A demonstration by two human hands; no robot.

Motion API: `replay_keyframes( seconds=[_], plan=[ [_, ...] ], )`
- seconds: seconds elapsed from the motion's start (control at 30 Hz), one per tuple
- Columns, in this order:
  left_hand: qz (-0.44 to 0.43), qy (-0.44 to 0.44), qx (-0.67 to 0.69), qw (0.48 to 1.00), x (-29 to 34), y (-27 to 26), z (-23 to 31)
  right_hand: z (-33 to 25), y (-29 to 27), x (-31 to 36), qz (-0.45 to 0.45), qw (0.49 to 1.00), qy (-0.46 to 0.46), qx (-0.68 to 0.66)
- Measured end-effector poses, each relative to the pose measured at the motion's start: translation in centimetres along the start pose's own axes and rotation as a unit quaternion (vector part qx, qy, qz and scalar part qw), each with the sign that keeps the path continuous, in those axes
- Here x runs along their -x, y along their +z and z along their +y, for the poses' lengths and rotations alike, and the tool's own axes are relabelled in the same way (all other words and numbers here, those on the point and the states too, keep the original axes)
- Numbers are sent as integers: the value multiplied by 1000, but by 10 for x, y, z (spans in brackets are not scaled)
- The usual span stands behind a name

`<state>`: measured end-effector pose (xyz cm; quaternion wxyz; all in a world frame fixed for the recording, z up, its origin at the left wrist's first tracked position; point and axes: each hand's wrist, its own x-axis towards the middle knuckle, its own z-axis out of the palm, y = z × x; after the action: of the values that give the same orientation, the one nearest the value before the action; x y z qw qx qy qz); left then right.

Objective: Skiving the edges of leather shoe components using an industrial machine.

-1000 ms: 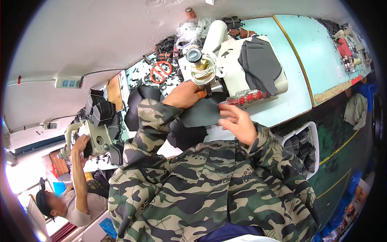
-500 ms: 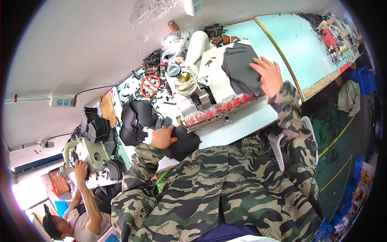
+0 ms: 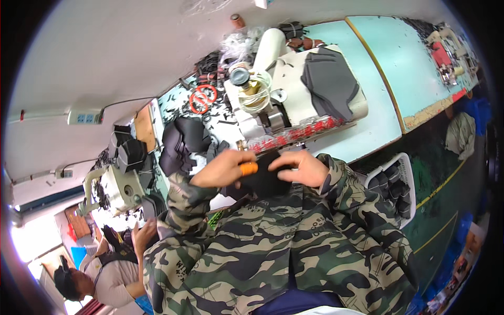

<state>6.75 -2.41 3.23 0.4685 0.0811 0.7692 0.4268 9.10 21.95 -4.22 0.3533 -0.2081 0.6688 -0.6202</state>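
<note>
A flat black cut piece (image 3: 268, 178) hangs between my hands at the front edge of a cream bench machine (image 3: 252, 137). My left hand (image 3: 223, 169), with an orange cover on one finger, grips its left side. At its upper right, the bent fingers of my right hand (image 3: 303, 167) pinch the edge; the thumb is partly hidden. On the machine's bed lies a fanned stack of dark grey pieces (image 3: 331, 84), apart from both hands. More curved black pieces (image 3: 181, 143) are piled on the table, left of the machine.
Orange-handled scissors (image 3: 203, 98) lie among black scraps behind the pile. A white basket (image 3: 408, 181) of dark pieces stands to my right. At the left a co-worker (image 3: 113, 275) sits by another cream machine (image 3: 119, 194). A further machine (image 3: 446, 55) stands far right.
My right hand has left the grey stack and come down to the black piece. My left hand has moved right, raising that piece to the machine's front. The co-worker's arm has lowered.
</note>
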Motion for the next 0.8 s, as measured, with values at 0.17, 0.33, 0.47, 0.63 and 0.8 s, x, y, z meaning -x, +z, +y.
replay_keyframes(
  seconds=[0.17,0.33,0.47,0.63,0.8],
  plan=[
    [90,-75,-15,993,-20,-18,-13,2,17,-21,208,978,-11,-9],
    [99,-13,-111,989,-34,-41,-16,0,21,-27,233,972,14,-37],
    [112,84,-217,966,-66,-47,1,-8,9,-5,257,964,-50,50],
    [114,12,-180,977,-55,-44,26,-45,-41,-19,234,907,-119,329],
    [272,-11,-297,915,-65,-9,10,-45,-81,-40,139,906,-83,392]
  ],
)
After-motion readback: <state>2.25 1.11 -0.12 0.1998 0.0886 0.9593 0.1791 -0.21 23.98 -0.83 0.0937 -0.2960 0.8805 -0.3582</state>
